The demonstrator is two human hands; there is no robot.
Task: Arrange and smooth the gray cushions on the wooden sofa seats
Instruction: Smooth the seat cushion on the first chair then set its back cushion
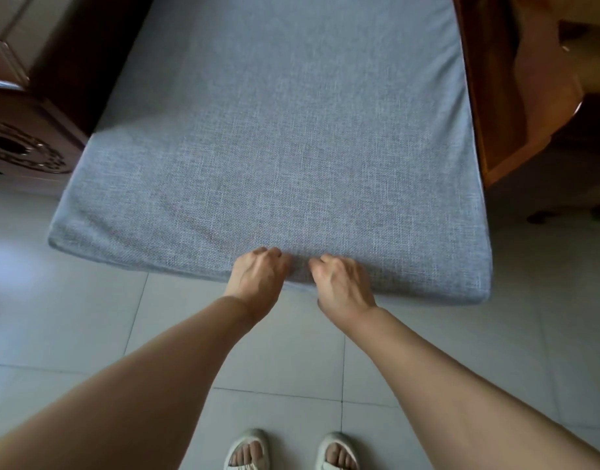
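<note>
A large gray woven cushion (pixel 285 137) lies flat on the sofa seat and fills the middle of the head view; its front edge juts out toward me over the floor. My left hand (pixel 257 279) and my right hand (pixel 342 286) sit close together at the middle of that front edge. Both have their fingers curled over the top of the fabric and grip the edge. A small fold of cloth bunches between the two hands. The seat's wood under the cushion is hidden.
A dark carved wooden armrest (pixel 23 144) flanks the cushion on the left. An orange-brown wooden frame (pixel 502 96) stands on the right. Pale floor tiles (pixel 88 317) lie below, with my feet in light sandals (pixel 291 452) at the bottom edge.
</note>
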